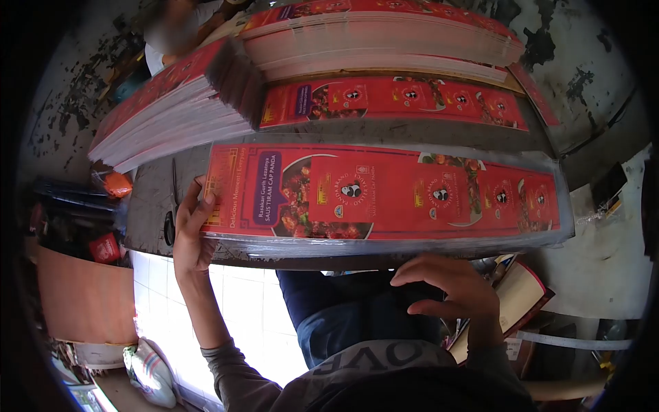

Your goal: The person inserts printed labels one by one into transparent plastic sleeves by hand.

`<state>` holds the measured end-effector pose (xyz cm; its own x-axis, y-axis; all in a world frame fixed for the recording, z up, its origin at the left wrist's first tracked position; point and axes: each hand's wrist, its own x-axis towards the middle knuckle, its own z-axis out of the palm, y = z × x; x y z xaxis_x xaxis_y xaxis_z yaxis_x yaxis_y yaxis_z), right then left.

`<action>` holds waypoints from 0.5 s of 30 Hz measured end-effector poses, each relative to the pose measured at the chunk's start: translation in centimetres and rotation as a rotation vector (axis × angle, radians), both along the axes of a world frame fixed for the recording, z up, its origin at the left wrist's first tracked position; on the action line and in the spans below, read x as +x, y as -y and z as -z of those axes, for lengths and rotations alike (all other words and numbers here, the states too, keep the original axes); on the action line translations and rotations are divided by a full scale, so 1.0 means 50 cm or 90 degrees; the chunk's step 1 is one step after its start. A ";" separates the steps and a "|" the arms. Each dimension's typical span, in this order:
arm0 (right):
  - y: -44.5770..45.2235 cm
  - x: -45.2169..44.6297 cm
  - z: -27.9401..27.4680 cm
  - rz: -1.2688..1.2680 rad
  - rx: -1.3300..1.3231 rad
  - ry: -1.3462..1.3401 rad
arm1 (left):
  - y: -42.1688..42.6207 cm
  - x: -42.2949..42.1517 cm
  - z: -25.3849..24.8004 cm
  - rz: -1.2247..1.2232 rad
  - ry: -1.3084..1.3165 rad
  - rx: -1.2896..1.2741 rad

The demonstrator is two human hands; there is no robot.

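A stack of long red printed sheets (pixel 398 196) with panda logos and food pictures lies along the near edge of the dark table (pixel 154 199). My left hand (pixel 195 223) grips the left end of this stack, thumb on top of the printed face and fingers round the edge. Below the near edge of the stack, my right hand (pixel 449 287) hangs in the air with thumb and index finger apart, holding nothing. Black-handled scissors (pixel 170 226) lie on the table just left of my left hand.
Tall stacks of red sheets (pixel 171 110) stand at the back left, with more stacks (pixel 384 41) at the back. One red strip (pixel 391 99) lies before them. Another person (pixel 206 20) is at the top left. An orange object (pixel 117 184) sits left of the table.
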<state>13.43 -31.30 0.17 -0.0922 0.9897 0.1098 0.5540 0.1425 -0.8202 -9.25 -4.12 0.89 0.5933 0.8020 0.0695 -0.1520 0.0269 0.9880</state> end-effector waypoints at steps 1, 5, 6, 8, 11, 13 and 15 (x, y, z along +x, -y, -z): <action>0.001 -0.005 0.009 0.052 -0.009 -0.096 | 0.005 0.006 -0.013 0.009 0.051 -0.044; 0.014 -0.019 0.046 0.142 -0.016 -0.547 | 0.013 -0.004 -0.026 0.003 0.173 -0.063; 0.019 -0.025 0.047 0.172 -0.030 -0.718 | 0.012 -0.010 -0.025 0.006 0.173 -0.063; 0.033 -0.035 0.061 0.214 0.019 -0.777 | 0.010 -0.025 -0.019 0.057 0.262 -0.044; 0.072 -0.019 0.107 0.207 0.259 -0.943 | 0.027 -0.020 -0.025 0.039 0.312 -0.035; 0.106 0.024 0.117 0.226 0.397 -1.006 | 0.034 -0.021 -0.024 0.040 0.355 -0.055; 0.149 0.078 0.114 0.322 0.474 -1.100 | 0.037 -0.020 -0.020 0.021 0.359 -0.036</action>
<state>17.33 -38.76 -5.52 0.7890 0.6064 0.0985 -0.5575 0.7741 -0.3000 -10.23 -5.96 1.89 0.5016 0.7955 0.3400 -0.6536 0.0910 0.7513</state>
